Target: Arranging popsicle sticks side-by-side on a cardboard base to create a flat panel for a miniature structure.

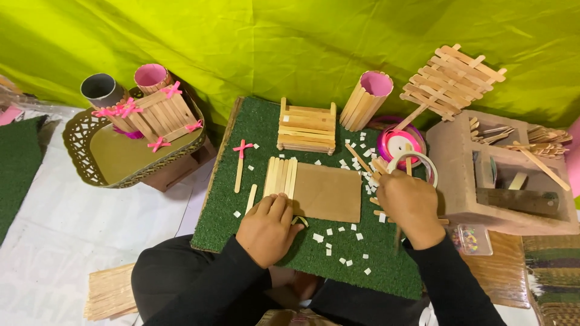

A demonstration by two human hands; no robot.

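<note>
The left hand presses flat, fingers together, on the lower ends of the wooden sticks lined up along the brown card on the green mat. The right hand curls over loose sticks beside the tape roll; its grip cannot be made out.

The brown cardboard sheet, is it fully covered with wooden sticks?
No, the wooden sticks cover only the left edge of the cardboard sheet.
</note>
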